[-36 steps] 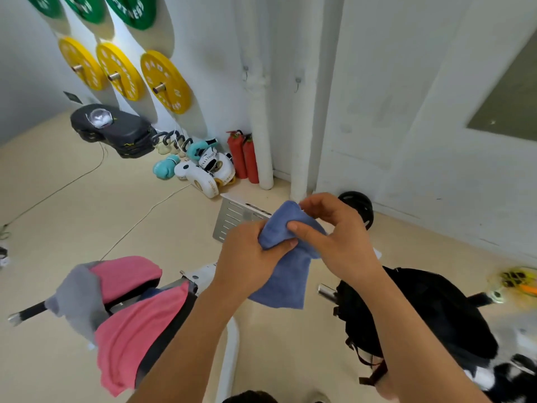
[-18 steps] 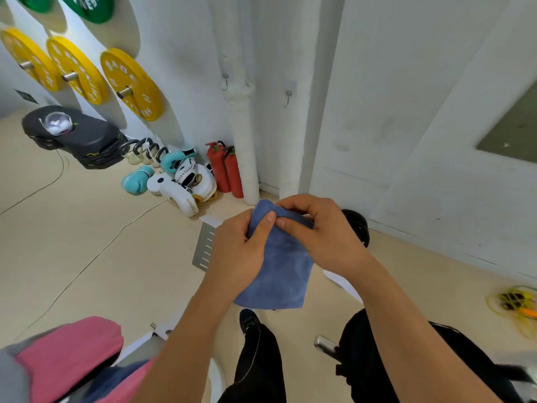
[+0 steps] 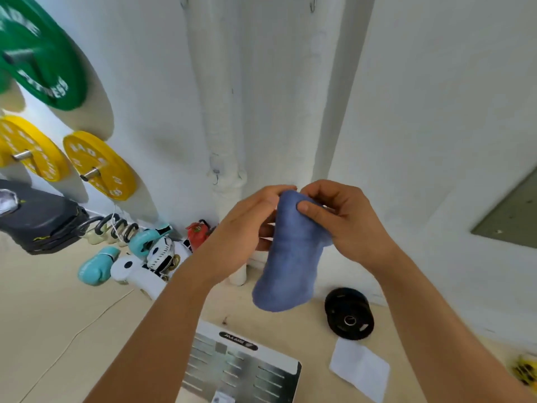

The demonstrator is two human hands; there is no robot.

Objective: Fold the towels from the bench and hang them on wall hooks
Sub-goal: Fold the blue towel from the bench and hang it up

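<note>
A folded blue towel point(image 3: 286, 263) hangs in front of me, held at its top edge by both hands. My left hand point(image 3: 244, 228) pinches the top from the left side. My right hand point(image 3: 337, 219) grips the top from the right, thumb pressed on the cloth. Behind them is the white wall. One small metal hook point(image 3: 215, 177) sits on the pipe left of my hands. Two higher hooks show at the top edge, one at the left point(image 3: 183, 0) and one at the right point(image 3: 312, 4). The bench is out of view.
White pipes point(image 3: 229, 112) run down the wall. Green point(image 3: 43, 68) and yellow point(image 3: 100, 165) weight plates hang at left. Boxing gloves point(image 3: 96, 269), kettlebells, a red extinguisher point(image 3: 197, 232), a black plate point(image 3: 348, 314), a metal scale point(image 3: 241, 367) and a paper sheet point(image 3: 360, 369) lie on the floor.
I have stepped closer to the wall and the view has tilted up. The bench with pink towels and the black bag dropped out of view. Both hands still hold the blue towel.
</note>
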